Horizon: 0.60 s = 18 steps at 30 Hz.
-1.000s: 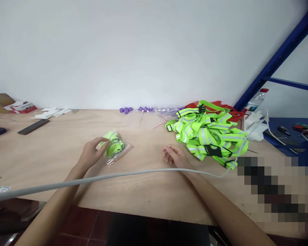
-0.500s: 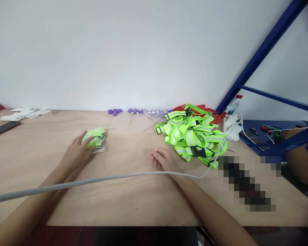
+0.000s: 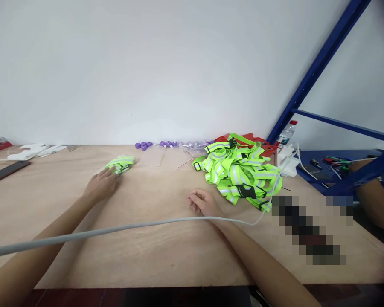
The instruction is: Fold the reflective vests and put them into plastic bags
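A small clear bag with a folded neon-green reflective strap [image 3: 123, 162] lies left of the middle of the table. My left hand [image 3: 103, 184] is over its near edge with the fingers closed on it; the thumb and fingertips are partly hidden. My right hand [image 3: 203, 201] rests on the wood with its fingers loosely curled, the thumb against them and nothing in it. Just beyond and to the right of it is a tangled heap of neon-green reflective straps [image 3: 235, 172] with black buckles.
Flat clear bags [image 3: 151, 157] and purple rolls [image 3: 144, 146] lie along the wall. A grey cable [image 3: 128, 228] crosses before my forearms. At left is a dark phone-like slab [image 3: 8, 172]; at right, a bottle [image 3: 287, 133], a blue frame [image 3: 320, 70] and another person's arm [image 3: 376, 202].
My left hand has moved forward with the bagged strap, which now lies farther from me. My right hand has stayed in place. The view has tilted up slightly.
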### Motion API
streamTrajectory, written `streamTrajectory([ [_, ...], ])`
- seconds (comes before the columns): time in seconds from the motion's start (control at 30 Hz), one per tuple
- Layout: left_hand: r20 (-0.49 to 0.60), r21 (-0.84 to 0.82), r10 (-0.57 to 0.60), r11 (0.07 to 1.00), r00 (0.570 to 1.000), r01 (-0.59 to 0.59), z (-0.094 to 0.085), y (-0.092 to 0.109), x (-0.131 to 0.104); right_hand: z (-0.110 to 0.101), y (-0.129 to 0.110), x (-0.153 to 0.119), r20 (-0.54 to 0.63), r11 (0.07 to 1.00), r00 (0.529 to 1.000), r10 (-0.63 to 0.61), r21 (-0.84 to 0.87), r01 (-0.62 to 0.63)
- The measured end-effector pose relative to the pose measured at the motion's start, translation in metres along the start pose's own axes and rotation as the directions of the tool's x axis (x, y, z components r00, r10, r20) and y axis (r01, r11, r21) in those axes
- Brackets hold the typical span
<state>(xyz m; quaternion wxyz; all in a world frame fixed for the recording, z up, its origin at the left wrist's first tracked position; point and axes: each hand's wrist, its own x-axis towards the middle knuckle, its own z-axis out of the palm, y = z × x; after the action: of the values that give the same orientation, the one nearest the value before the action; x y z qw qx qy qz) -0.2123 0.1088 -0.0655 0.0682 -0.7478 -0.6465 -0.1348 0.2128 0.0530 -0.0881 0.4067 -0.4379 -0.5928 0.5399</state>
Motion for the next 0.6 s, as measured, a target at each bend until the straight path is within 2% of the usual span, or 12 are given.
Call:
streamTrajectory([
  [0.17, -0.033, 0.059, -0.127, 0.990, 0.991, 0.129, 0.009, -0.013, 0.006, 0.001, -0.001, 0.001, -0.008, 1.000, 1.000, -0.004, -0.004, 0.004],
  [0.4, 0.008, -0.032, -0.017, 0.999, 1.000, 0.017, 0.020, -0.025, 0.024, 0.001, 0.002, 0.002, -0.009, 1.000, 1.000, -0.004, 0.003, 0.004],
  [0.5, -0.007, -0.056, 0.045, 0.997, 0.999, -0.046, 0.026, -0.011, 0.036, 0.001, 0.002, 0.002, -0.015, 1.000, 1.000, -0.005, -0.011, 0.005],
  [0.6, 0.055, -0.087, 0.129, 0.988, 0.990, -0.124, 0.039, 0.020, 0.047, 0.001, 0.000, 0.003, -0.016, 0.999, 1.000, -0.009, -0.039, 0.008],
])
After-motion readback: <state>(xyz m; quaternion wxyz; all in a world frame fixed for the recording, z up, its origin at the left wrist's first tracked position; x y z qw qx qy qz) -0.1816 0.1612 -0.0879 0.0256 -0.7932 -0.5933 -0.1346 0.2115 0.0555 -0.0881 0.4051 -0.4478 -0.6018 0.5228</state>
